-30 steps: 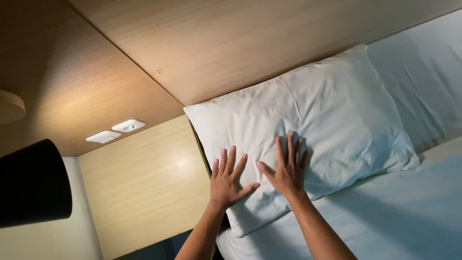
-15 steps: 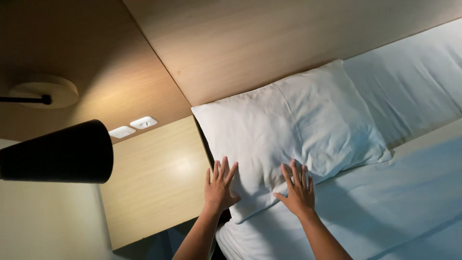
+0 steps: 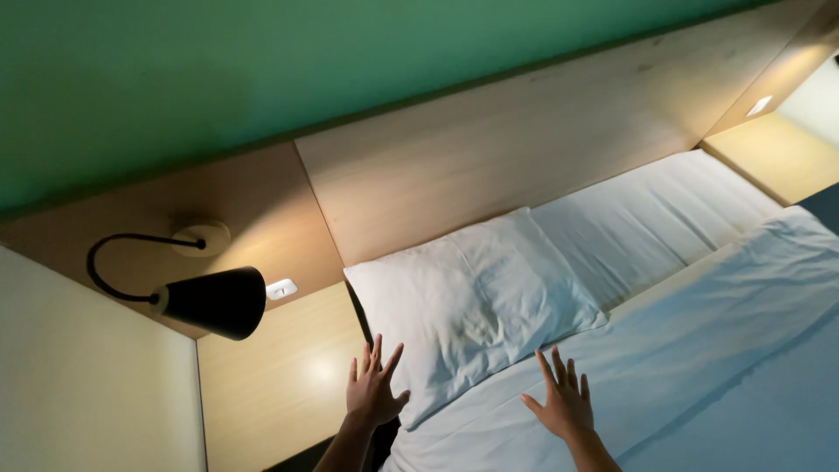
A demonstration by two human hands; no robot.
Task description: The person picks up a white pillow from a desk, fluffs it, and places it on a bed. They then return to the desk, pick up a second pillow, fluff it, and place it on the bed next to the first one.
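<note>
- Left hand (image 3: 374,391): fingers spread wide, holds nothing, at the pillow's (image 3: 472,301) near left corner, over the gap by the bedside shelf (image 3: 280,385).
- Right hand (image 3: 564,404): open flat, empty, over the sheet (image 3: 699,350) just below the pillow.
- Pillow lies at the bed's head against the wooden headboard (image 3: 489,166).
- Black lamp (image 3: 214,301) at left.

Both hands now off pillow (image 3: 468,306): left hand (image 3: 371,393) lifted, fingers spread, just beside pillow's near corner; right hand (image 3: 564,404) over sheet (image 3: 699,350) below pillow. View pulled back from pillow: green wall (image 3: 262,79), second pillow (image 3: 647,218), far nightstand (image 3: 778,157) newly visible.
</note>
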